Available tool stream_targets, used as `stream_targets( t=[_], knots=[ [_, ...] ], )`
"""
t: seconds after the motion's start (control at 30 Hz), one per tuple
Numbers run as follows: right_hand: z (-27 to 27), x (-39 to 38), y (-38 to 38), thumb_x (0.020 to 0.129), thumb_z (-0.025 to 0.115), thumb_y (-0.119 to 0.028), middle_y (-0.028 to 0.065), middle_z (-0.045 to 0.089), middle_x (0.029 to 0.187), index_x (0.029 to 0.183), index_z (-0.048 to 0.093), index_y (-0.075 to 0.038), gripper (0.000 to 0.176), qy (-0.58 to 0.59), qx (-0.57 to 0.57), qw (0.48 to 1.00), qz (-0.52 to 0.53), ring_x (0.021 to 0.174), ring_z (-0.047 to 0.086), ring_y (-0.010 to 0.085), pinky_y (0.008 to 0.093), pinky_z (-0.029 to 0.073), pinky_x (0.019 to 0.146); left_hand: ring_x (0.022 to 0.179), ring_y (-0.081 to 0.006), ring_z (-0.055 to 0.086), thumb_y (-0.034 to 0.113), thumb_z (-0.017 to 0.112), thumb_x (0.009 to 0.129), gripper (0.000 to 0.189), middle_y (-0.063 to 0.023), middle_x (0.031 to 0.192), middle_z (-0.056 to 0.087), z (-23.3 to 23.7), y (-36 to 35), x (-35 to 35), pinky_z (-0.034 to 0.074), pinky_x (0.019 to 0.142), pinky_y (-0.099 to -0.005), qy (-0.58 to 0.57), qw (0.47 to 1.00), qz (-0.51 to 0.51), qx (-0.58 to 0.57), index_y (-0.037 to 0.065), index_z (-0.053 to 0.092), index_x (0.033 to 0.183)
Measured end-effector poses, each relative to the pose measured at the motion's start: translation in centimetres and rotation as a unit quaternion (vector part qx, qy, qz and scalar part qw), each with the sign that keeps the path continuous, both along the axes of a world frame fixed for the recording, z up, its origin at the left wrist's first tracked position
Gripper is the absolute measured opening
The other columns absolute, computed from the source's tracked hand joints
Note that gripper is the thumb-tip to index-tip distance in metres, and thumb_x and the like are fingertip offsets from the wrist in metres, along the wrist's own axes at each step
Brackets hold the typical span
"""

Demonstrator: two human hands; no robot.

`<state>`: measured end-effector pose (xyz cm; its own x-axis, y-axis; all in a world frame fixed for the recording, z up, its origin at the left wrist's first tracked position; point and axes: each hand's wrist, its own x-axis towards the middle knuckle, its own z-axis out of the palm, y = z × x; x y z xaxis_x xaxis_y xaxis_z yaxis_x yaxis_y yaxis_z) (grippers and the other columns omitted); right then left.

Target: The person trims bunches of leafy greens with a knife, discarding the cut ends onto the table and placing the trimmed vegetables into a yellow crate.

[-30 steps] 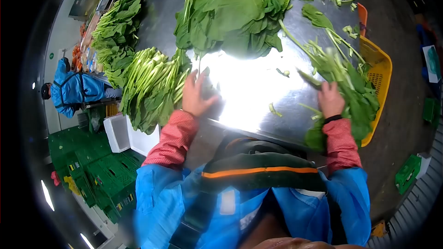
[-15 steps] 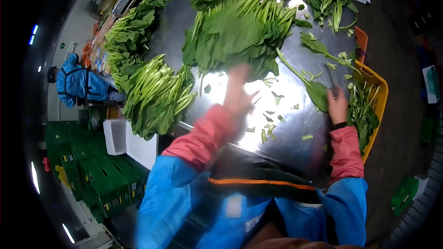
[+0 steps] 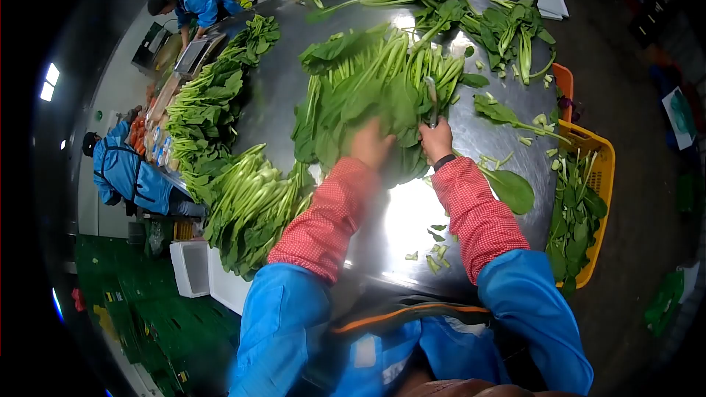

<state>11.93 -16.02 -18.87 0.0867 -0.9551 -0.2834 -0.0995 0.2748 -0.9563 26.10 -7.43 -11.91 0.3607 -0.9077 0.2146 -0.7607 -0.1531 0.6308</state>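
A broad pile of leafy green vegetables (image 3: 368, 92) lies on the steel table, leaves toward me and pale stalks pointing away. My left hand (image 3: 370, 145) is blurred at the pile's near edge, touching the leaves, and its fingers are partly hidden. My right hand (image 3: 437, 140) is closed around a small knife (image 3: 432, 93), whose curved blade points away from me over the pile's right side. Just right of that forearm rests a single loose leaf (image 3: 511, 190). Cut stalk pieces (image 3: 434, 259) are scattered on the table before me.
Bundled greens (image 3: 246, 209) line the table's left side. More greens (image 3: 518, 33) lie at the far right. A yellow crate (image 3: 604, 176) holding leaves stands against the right edge. On the left are a white foam box (image 3: 190, 268), green crates (image 3: 140, 309) and two people in blue.
My right hand has moved left with the knife, from the table's right side to the pile. My left hand remains at the pile's near edge. The view has shifted slightly.
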Motion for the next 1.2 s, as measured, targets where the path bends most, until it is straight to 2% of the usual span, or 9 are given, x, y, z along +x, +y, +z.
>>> stream_targets(
  t=[0.17,0.43,0.53,0.7,0.8,0.87,0.97,1.1,1.2],
  knots=[
    [4.8,-3.3,4.6,0.082,0.053,-0.006,-0.0002,0.046,0.056,0.080,0.053,-0.004,0.002,-0.147,0.066,0.986,0.037,0.040,0.042,0.0105,0.0277,0.031,0.036,0.084,-0.0404,0.060,0.009,0.067,0.073,0.026,-0.0232,0.089,0.061,2.1,3.5,-1.6,0.049,0.074,-0.0415,-0.019,0.995,-0.091,-0.028,-0.002,0.061,0.096],
    [3.2,-17.6,14.3,0.083,0.068,-0.021,0.0120,0.065,0.074,0.095,0.061,0.003,0.027,0.171,-0.026,0.976,0.134,0.064,0.062,0.0188,0.0305,0.049,0.062,0.095,-0.0371,0.062,0.030,0.071,0.078,0.047,-0.0212,0.102,0.064,1.7,18.9,-3.3,0.049,0.085,-0.0419,0.058,0.922,-0.287,0.252,0.003,0.060,0.114],
    [5.6,-19.4,11.2,0.084,0.069,-0.026,0.0129,0.066,0.079,0.094,0.062,0.002,0.030,0.150,-0.107,0.983,0.023,0.067,0.061,0.0188,0.0311,0.048,0.065,0.088,-0.0355,0.065,0.036,0.072,0.078,0.050,-0.0193,0.096,0.067,4.8,18.7,-2.7,0.051,0.080,-0.0409,0.093,0.905,-0.195,0.367,0.004,0.063,0.114],
    [4.7,-17.1,3.7,0.087,0.066,-0.043,0.0054,0.059,0.071,0.092,0.062,0.000,0.043,0.030,-0.175,0.983,-0.045,0.063,0.057,0.0169,0.0316,0.045,0.057,0.067,-0.0217,0.065,0.030,0.075,0.079,0.038,-0.0148,0.084,0.068,7.1,15.7,-2.8,0.051,0.062,-0.0316,0.025,0.968,-0.137,0.207,0.001,0.066,0.103],
    [2.9,-16.6,0.1,0.087,0.058,-0.058,0.0028,0.061,0.073,0.090,0.064,-0.001,0.057,-0.226,0.124,0.963,-0.077,0.064,0.054,0.0136,0.0289,0.044,0.057,0.066,-0.0169,0.063,0.020,0.075,0.079,0.030,-0.0120,0.082,0.068,8.1,13.9,-5.3,0.050,0.061,-0.0284,0.102,0.977,-0.098,0.158,0.001,0.067,0.102],
    [2.0,-16.1,-0.5,0.086,0.061,-0.054,0.0054,0.063,0.077,0.089,0.065,0.000,0.055,-0.044,0.064,0.996,0.045,0.067,0.057,0.0143,0.0289,0.046,0.059,0.067,-0.0127,0.061,0.012,0.073,0.080,0.026,-0.0087,0.081,0.067,6.2,13.5,-6.0,0.049,0.061,-0.0259,0.109,0.981,-0.114,0.111,0.001,0.067,0.102],
    [2.9,-15.3,1.0,0.080,0.072,-0.030,0.0088,0.066,0.084,0.095,0.066,0.006,0.039,0.082,-0.046,0.963,0.254,0.075,0.060,0.0142,0.0283,0.049,0.070,0.088,-0.0308,0.066,0.025,0.068,0.083,0.030,-0.0167,0.099,0.067,6.2,12.6,-8.0,0.052,0.080,-0.0352,0.128,0.976,-0.120,0.132,0.005,0.066,0.105],
    [6.0,-15.3,6.4,0.080,0.069,-0.022,0.0098,0.067,0.090,0.108,0.062,0.006,0.039,0.029,-0.026,0.969,0.245,0.078,0.061,0.0164,0.0301,0.050,0.072,0.077,-0.0117,0.062,0.018,0.069,0.087,0.037,-0.0070,0.091,0.067,2.5,9.5,-8.7,0.050,0.068,-0.0237,0.312,0.944,-0.026,0.105,-0.003,0.059,0.115],
    [5.4,-16.4,10.2,0.084,0.065,-0.015,0.0091,0.066,0.094,0.114,0.058,0.006,0.037,-0.087,-0.025,0.973,0.211,0.083,0.060,0.0137,0.0273,0.049,0.076,0.093,-0.0188,0.061,0.029,0.062,0.092,0.048,-0.0105,0.110,0.062,2.3,6.8,-10.1,0.049,0.080,-0.0292,0.445,0.890,0.016,0.094,-0.003,0.051,0.126]
  ],
)
